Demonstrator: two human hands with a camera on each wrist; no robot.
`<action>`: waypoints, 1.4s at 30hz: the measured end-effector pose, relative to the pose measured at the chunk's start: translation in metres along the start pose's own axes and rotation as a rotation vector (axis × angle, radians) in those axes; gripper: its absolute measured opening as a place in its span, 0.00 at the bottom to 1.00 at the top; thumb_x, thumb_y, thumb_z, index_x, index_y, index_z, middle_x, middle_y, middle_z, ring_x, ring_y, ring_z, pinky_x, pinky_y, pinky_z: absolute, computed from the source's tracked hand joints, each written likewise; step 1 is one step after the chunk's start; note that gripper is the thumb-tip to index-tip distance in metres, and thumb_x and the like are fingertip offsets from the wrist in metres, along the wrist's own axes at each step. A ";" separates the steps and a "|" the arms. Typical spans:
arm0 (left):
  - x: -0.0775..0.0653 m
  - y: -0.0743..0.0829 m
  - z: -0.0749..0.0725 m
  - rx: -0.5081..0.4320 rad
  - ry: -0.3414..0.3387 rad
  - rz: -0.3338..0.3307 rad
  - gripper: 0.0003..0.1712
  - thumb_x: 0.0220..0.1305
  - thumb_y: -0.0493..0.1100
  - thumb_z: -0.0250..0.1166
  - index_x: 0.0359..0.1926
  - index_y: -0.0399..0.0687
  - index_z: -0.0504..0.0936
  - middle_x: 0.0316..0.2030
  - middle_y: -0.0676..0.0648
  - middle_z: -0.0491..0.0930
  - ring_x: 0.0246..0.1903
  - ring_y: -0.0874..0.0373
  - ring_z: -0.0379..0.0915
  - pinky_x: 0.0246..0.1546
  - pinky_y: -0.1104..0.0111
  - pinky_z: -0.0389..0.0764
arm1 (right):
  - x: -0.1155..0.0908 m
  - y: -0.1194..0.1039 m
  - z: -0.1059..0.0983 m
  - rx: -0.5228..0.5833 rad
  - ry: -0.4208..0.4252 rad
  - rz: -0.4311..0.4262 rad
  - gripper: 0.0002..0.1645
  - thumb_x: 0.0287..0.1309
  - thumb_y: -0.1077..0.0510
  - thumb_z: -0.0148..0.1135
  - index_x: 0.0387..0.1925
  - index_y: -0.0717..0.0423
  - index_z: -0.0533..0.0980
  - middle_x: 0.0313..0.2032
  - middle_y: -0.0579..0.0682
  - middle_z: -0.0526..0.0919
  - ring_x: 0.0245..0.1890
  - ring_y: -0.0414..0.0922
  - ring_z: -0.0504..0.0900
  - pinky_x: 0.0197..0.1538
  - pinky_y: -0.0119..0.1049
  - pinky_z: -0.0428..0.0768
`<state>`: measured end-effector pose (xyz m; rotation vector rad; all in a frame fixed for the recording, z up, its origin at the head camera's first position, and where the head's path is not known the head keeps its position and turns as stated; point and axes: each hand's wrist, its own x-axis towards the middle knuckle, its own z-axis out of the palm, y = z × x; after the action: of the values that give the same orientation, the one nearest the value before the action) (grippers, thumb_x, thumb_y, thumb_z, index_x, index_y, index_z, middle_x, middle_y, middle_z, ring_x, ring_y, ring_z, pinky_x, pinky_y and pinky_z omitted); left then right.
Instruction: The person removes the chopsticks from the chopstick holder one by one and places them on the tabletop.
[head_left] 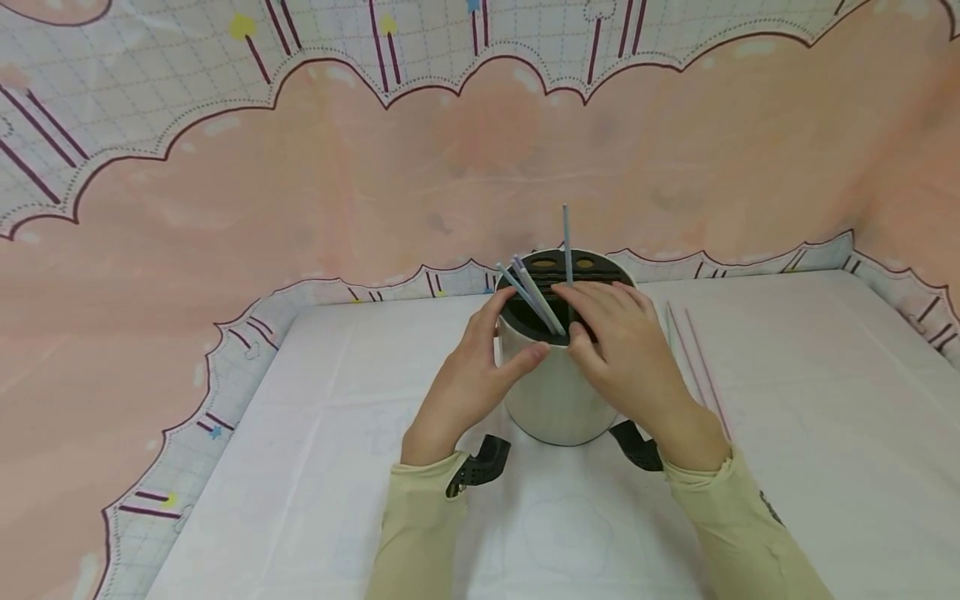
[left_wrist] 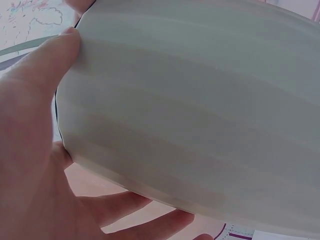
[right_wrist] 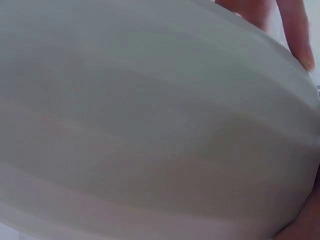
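A pale, ribbed cylindrical container [head_left: 561, 400] with a dark top [head_left: 532, 315] stands upright on the white surface. Several thin light-blue and lilac straw-like sticks [head_left: 534, 290] lean left in its opening; one blue stick [head_left: 566, 237] rises nearly vertical. My left hand [head_left: 467, 375] grips the container's left side near the rim, its thumb in front. In the left wrist view, the left thumb [left_wrist: 60, 60] lies along the rim. My right hand [head_left: 618, 354] reaches over the right of the opening, beside the vertical stick. Whether it pinches that stick is hidden.
Two thin pinkish sticks [head_left: 703, 362] lie on the white surface [head_left: 322, 467] to the right of the container, partly behind the right forearm. A patterned peach cloth [head_left: 337, 183] forms the backdrop. Black wrist mounts [head_left: 487, 460] sit low in front of the container.
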<state>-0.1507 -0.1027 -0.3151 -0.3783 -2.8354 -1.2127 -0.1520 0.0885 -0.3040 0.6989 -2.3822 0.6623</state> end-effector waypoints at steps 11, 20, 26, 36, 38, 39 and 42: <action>0.001 0.000 0.000 0.001 0.004 -0.012 0.42 0.44 0.78 0.49 0.61 0.89 0.41 0.63 0.61 0.51 0.54 0.61 0.61 0.42 0.54 0.71 | 0.000 0.003 0.000 0.108 0.089 0.004 0.21 0.59 0.55 0.51 0.54 0.53 0.72 0.51 0.50 0.75 0.54 0.49 0.68 0.58 0.46 0.57; 0.002 -0.001 0.000 -0.003 -0.004 0.005 0.42 0.45 0.78 0.49 0.61 0.89 0.41 0.63 0.61 0.51 0.54 0.61 0.61 0.42 0.55 0.71 | 0.002 0.003 0.001 0.159 0.266 0.005 0.18 0.54 0.64 0.57 0.49 0.55 0.76 0.44 0.50 0.78 0.38 0.45 0.76 0.35 0.38 0.72; 0.003 -0.002 -0.001 -0.002 -0.004 0.001 0.42 0.45 0.78 0.49 0.60 0.90 0.41 0.62 0.62 0.51 0.53 0.62 0.61 0.42 0.55 0.71 | 0.003 0.004 0.001 0.165 0.324 0.020 0.21 0.52 0.69 0.58 0.50 0.55 0.75 0.40 0.50 0.77 0.40 0.43 0.76 0.35 0.34 0.72; 0.002 -0.003 0.000 0.006 0.007 -0.007 0.42 0.44 0.78 0.49 0.59 0.91 0.40 0.62 0.63 0.52 0.53 0.62 0.61 0.42 0.55 0.71 | 0.004 0.007 0.000 0.236 0.430 0.041 0.24 0.51 0.73 0.55 0.51 0.56 0.74 0.40 0.51 0.76 0.36 0.42 0.76 0.36 0.24 0.70; 0.002 -0.002 0.000 0.004 0.009 -0.012 0.42 0.44 0.79 0.49 0.59 0.92 0.40 0.62 0.64 0.51 0.53 0.62 0.61 0.42 0.55 0.71 | 0.004 0.007 -0.002 0.253 0.459 0.051 0.25 0.51 0.74 0.55 0.52 0.56 0.74 0.40 0.52 0.76 0.37 0.42 0.76 0.38 0.23 0.71; 0.002 -0.002 0.000 0.004 0.009 -0.016 0.42 0.44 0.79 0.49 0.59 0.93 0.40 0.62 0.64 0.51 0.53 0.62 0.61 0.42 0.55 0.71 | 0.004 0.008 -0.003 0.265 0.472 0.054 0.25 0.51 0.74 0.55 0.52 0.56 0.73 0.40 0.52 0.76 0.37 0.42 0.77 0.40 0.23 0.72; 0.002 -0.001 0.000 0.003 0.007 -0.022 0.41 0.43 0.79 0.49 0.59 0.93 0.40 0.62 0.64 0.51 0.53 0.62 0.61 0.42 0.55 0.71 | 0.004 0.009 -0.005 0.295 0.498 0.060 0.26 0.52 0.74 0.55 0.53 0.57 0.72 0.41 0.53 0.76 0.38 0.42 0.78 0.40 0.24 0.74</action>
<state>-0.1527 -0.1030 -0.3158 -0.3434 -2.8420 -1.2112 -0.1584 0.0972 -0.3007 0.5057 -1.8719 1.0874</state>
